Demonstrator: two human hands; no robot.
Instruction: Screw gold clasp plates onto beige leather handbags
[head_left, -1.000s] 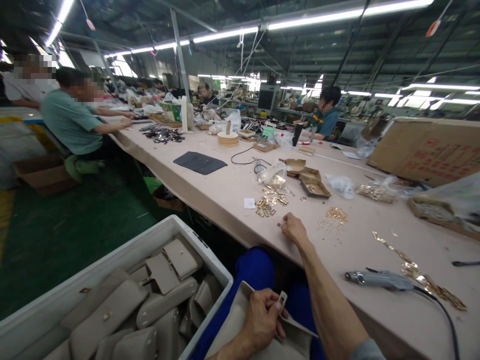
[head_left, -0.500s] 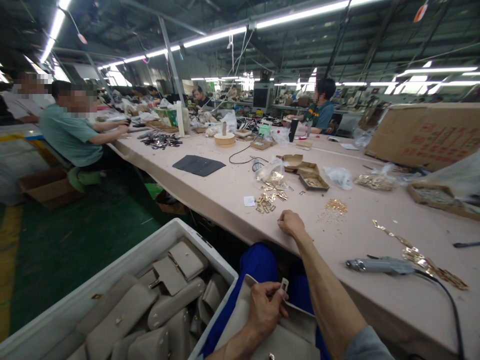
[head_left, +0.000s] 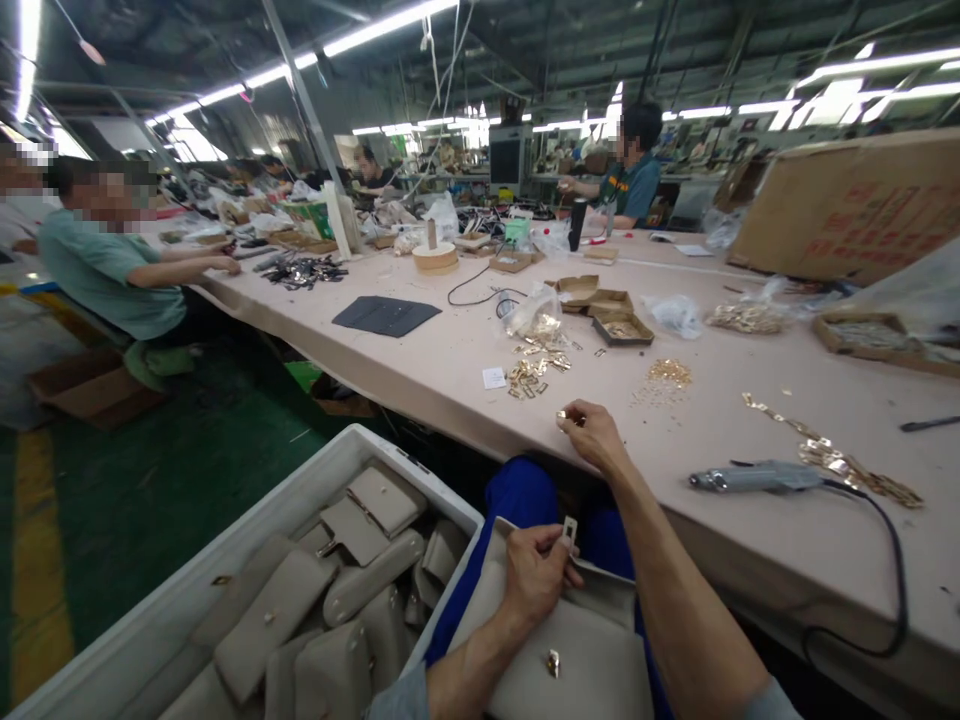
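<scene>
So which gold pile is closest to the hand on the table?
The clasp pile beside the white tag, just ahead of the right hand; the stud heap and gold strip lie farther off.

The left hand point(head_left: 536, 572) grips a beige bag point(head_left: 570, 650) on the lap; the right hand point(head_left: 594, 432) pinches a gold fitting point(head_left: 564, 416) at the counter point(head_left: 735, 520) edge.

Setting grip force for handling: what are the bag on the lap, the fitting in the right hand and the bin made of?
Bag: looks like beige leather or faux leather, I can't tell which; matte, folds softly. Fitting: gold-toned metal, going by its shiny glint. Bin: probably white plastic, with a smooth moulded rim.
</scene>
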